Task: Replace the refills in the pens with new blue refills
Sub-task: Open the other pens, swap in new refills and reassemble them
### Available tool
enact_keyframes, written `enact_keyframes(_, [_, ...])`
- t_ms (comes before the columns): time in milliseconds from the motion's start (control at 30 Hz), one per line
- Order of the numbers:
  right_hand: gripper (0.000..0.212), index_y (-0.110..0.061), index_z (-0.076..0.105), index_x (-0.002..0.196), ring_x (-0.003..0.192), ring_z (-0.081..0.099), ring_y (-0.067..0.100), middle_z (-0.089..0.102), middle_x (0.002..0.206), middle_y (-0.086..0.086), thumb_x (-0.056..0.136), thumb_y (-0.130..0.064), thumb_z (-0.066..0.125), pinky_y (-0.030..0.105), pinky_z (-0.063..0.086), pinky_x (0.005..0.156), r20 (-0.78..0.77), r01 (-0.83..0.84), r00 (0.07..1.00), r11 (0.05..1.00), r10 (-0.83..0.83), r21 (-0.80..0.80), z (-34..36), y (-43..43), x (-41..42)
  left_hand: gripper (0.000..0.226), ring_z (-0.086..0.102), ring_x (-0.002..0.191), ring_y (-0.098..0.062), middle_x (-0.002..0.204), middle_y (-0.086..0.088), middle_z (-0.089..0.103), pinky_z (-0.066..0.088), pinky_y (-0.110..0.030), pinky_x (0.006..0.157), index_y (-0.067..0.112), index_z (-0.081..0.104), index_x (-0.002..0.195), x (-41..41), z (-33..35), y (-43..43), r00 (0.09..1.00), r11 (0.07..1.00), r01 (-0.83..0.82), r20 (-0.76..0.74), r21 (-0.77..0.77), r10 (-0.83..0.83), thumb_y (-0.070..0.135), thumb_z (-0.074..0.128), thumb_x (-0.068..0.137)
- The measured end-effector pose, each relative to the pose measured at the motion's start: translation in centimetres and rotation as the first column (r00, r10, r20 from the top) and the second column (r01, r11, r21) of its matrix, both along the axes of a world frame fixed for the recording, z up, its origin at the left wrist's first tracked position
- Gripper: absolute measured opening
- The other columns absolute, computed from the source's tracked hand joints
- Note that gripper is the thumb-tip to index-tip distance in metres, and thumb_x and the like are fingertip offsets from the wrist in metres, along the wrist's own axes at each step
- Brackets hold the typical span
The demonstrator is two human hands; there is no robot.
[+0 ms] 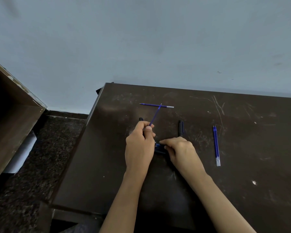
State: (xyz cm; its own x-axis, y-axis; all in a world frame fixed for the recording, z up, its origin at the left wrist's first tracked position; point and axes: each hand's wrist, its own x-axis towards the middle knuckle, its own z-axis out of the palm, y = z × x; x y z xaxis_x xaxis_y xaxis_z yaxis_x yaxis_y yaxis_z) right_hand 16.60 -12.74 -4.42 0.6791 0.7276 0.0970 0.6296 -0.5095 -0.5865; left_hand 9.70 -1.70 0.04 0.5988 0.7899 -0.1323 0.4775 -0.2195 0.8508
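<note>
My left hand [140, 142] pinches a blue refill [155, 114] that points up and away, its tip crossing over another blue refill [156, 105] lying flat on the dark table [242, 182]. A black pen end [141, 119] sticks out beyond the left fingers. My right hand [180, 151] grips a dark pen body [159, 147] with a blue part, held low between both hands. A black pen [181, 127] lies just beyond the right hand. Two blue refills [216, 145] lie side by side to the right.
The scratched table's left edge [91, 115] drops to a speckled floor [40, 157]. A brown cabinet [12, 118] stands at the far left with a pale roll [22, 153] beside it. A grey wall [141, 39] rises behind the table.
</note>
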Motion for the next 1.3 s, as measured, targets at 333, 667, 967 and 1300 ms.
enact_keyframes(333, [0.02, -0.026, 0.074, 0.101, 0.084, 0.065, -0.001, 0.074, 0.089, -0.01, 0.086, -0.016, 0.065, 0.005, 0.044, 0.076, -0.343, 0.319, 0.911, 0.917, -0.228, 0.238, 1.7, -0.5, -0.2, 0.019, 0.056, 0.063, 0.0, 0.08, 0.007, 0.069, 0.039, -0.005, 0.052, 0.025, 0.062, 0.097, 0.1, 0.1, -0.3, 0.998, 0.997, 0.049, -0.022, -0.067, -0.051, 0.024, 0.043, 0.098])
enact_keyframes(667, [0.01, -0.012, 0.075, 0.087, 0.069, 0.067, 0.017, 0.073, 0.079, 0.016, 0.084, -0.018, 0.067, 0.034, 0.057, 0.075, -0.828, 0.561, 0.53, 0.808, -0.184, 0.18, 3.6, 3.6, 0.2, 0.017, 0.059, 0.075, -0.008, 0.082, 0.006, 0.064, 0.044, -0.022, 0.061, 0.026, 0.06, 0.096, 0.2, 0.0, -0.6, 0.99, 0.989, 0.128, -0.044, -0.07, -0.131, 0.027, 0.043, 0.097])
enact_keyframes(967, [0.011, -0.011, 0.063, 0.096, 0.074, 0.069, 0.016, 0.069, 0.079, 0.004, 0.092, -0.016, 0.053, 0.032, 0.054, 0.072, -0.747, 0.585, 0.643, 0.737, -0.168, 0.338, 7.4, 7.7, 7.1, 0.019, 0.052, 0.056, -0.003, 0.08, 0.005, 0.066, 0.037, -0.015, 0.051, 0.028, 0.06, 0.094, 0.1, 0.4, -0.7, 0.997, 0.99, 0.072, 0.017, -0.119, -0.07, 0.026, 0.042, 0.098])
enact_keyframes(1300, [0.017, -0.011, 0.068, 0.099, 0.101, 0.05, 0.029, 0.067, 0.095, 0.01, 0.091, -0.016, 0.054, 0.042, 0.046, 0.082, 0.114, 0.071, 0.992, 0.988, -0.055, -0.136, 1.1, 10.0, 8.4, 0.02, 0.058, 0.072, -0.003, 0.083, 0.007, 0.066, 0.036, -0.016, 0.056, 0.03, 0.058, 0.093, 0.2, 0.5, -0.7, 0.996, 0.992, 0.081, -0.021, -0.097, -0.084, 0.024, 0.039, 0.098])
